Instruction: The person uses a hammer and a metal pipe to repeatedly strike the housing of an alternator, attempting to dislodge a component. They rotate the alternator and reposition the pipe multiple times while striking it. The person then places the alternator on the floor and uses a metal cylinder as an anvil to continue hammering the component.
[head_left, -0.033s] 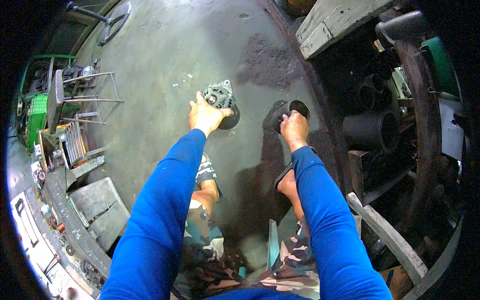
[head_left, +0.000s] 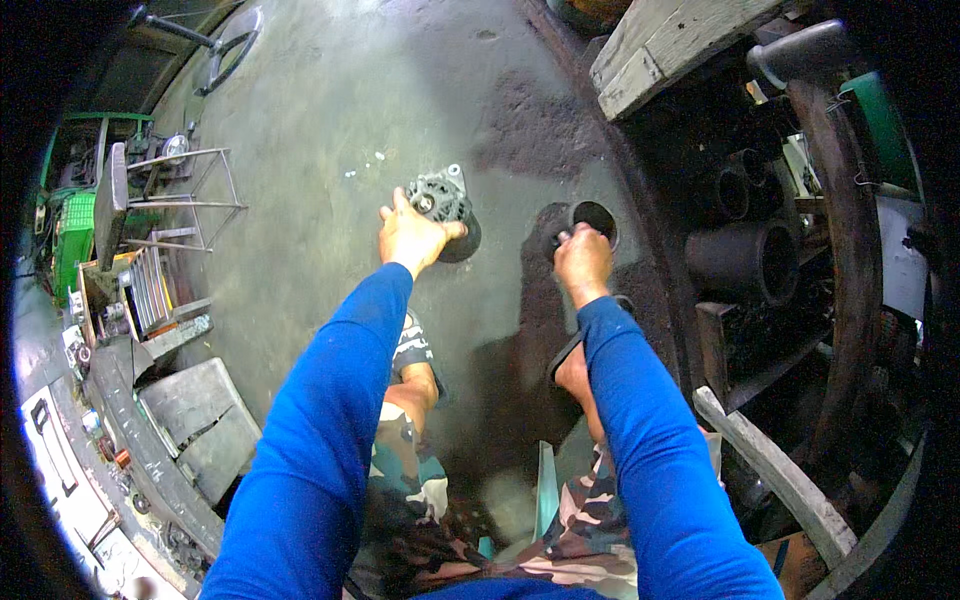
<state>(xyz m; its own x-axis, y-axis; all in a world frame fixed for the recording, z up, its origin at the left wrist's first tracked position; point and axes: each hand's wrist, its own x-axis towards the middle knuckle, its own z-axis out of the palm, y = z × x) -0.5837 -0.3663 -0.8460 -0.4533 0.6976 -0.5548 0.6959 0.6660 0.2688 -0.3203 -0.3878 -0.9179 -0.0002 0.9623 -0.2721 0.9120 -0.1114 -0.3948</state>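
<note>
An alternator (head_left: 440, 193) with a grey vented metal housing is raised over the floor, its mounting ear pointing up and away. My left hand (head_left: 412, 236) grips its near side, thumb to the right and fingers to the left. A dark round patch shows beneath it; whether it is shadow or part cannot be told. To the right, a dark round open-mouthed container (head_left: 604, 216) is at the floor. My right hand (head_left: 584, 262) is closed at its near-left rim, fingertips bunched together. What those fingers hold, if anything, is hidden.
Metal pipe sections (head_left: 745, 262) and a wooden beam (head_left: 680, 50) stand on the right. A metal-framed stool (head_left: 180, 200), a green crate (head_left: 76, 235) and a grey board (head_left: 200, 425) lie left. Sandalled feet flank the work area on the concrete floor (head_left: 330, 120).
My right hand has shifted slightly left, baring more of the dark container's mouth. The left hand and alternator have hardly moved.
</note>
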